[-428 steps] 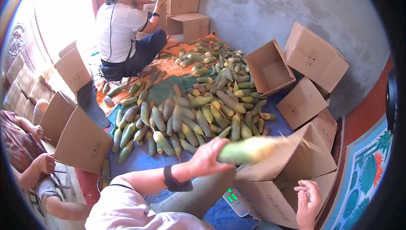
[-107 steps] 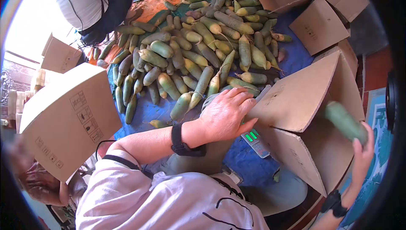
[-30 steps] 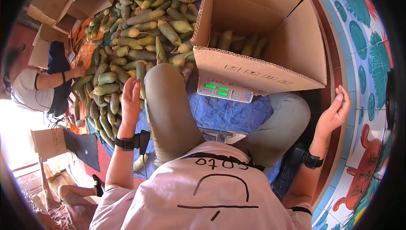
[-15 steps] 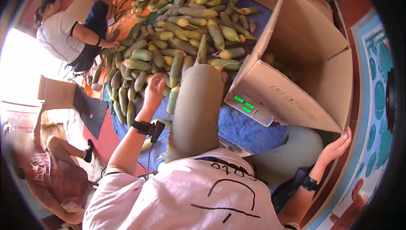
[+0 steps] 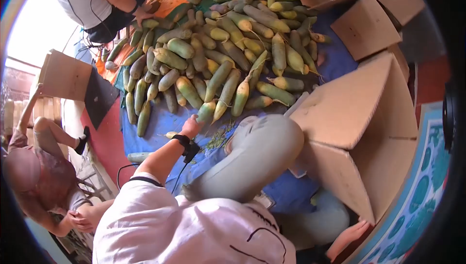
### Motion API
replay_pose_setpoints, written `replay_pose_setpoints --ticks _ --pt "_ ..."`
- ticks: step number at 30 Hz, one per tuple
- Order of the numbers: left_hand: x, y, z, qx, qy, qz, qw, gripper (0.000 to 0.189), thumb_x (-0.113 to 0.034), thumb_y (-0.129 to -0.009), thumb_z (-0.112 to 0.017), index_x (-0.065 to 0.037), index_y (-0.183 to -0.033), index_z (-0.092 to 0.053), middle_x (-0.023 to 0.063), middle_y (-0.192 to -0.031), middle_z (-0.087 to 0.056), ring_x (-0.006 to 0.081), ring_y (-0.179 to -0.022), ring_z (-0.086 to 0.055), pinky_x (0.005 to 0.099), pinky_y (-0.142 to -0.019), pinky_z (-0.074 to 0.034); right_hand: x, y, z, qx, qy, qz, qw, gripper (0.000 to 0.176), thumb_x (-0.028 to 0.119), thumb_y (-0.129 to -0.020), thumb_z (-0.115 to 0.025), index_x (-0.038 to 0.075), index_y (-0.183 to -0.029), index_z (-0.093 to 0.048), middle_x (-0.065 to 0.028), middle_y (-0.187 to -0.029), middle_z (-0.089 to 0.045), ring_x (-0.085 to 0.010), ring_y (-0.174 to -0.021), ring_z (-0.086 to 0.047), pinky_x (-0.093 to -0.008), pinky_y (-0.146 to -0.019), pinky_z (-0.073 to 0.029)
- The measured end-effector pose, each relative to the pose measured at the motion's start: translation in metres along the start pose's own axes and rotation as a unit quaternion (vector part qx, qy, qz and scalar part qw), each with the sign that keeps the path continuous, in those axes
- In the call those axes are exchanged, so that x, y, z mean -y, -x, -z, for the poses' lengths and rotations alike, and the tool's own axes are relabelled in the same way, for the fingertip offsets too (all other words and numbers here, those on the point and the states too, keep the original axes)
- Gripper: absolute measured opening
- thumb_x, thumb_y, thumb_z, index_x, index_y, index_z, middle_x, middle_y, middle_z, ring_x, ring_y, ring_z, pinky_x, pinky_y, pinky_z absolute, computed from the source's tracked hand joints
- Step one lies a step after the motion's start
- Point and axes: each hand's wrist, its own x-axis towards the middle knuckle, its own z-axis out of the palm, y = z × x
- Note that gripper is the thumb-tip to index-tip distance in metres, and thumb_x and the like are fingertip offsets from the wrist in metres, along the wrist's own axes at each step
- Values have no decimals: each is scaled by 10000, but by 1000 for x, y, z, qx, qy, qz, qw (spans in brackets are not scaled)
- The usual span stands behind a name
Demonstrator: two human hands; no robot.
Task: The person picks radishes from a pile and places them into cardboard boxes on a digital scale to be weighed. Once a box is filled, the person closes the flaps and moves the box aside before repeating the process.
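Observation:
My left hand (image 5: 191, 127) reaches to the front edge of a big pile of green radishes (image 5: 179, 48). Its fingers are closed round the near end of one green radish (image 5: 207, 111), which is still against the others. Low on the right, my right hand (image 5: 353, 233) rests with straight fingers against the bottom corner of a large cardboard box (image 5: 335, 167). The box leans with its flaps open, and its inside is mostly out of sight. My bent knee (image 5: 262, 150) lies between the two hands.
A blue tarp (image 5: 160, 135) spreads under the pile. More cardboard boxes (image 5: 366, 26) stand at the back right. A co-worker's hand (image 5: 141, 15) touches radishes at the upper left. Another person (image 5: 41, 181) sits at the left beside a box (image 5: 65, 75).
My left hand has moved forward and closed on a radish. My right hand stays at the box corner. The view has shifted, and my knee now covers the green scale display.

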Motion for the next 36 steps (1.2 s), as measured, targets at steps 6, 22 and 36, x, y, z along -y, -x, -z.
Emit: replay_pose_setpoints --ticks 6,22,36 --pt "-36 -21 -26 -56 -64 -27 996 742 -384 -696 -688 -43 -1288 -400 173 -1313 -396 336 -1198 -404 408 -958 -382 35 1 16 104 98 36 989 296 153 -942 -412 -106 -993 -544 -226 -913 -594 -308 -821 -589 -357 -728 -480" --pt "-97 -55 -61 -145 -132 124 973 894 -393 -537 -760 -1 -1242 -376 144 -1164 -451 307 -1142 -405 458 -976 -322 -19 -12 9 122 398 314 853 239 97 -924 -379 -72 -948 -547 -231 -761 -566 -379 -657 -559 -447 -520 -455" --pt "-102 -56 -56 36 -110 48 992 823 -438 -555 -752 -38 -1210 -456 206 -1245 -416 333 -1189 -390 419 -963 -370 -44 -5 8 138 229 17 964 404 261 -894 -503 -132 -867 -594 -344 -858 -581 -478 -762 -560 -510 -612 -457"
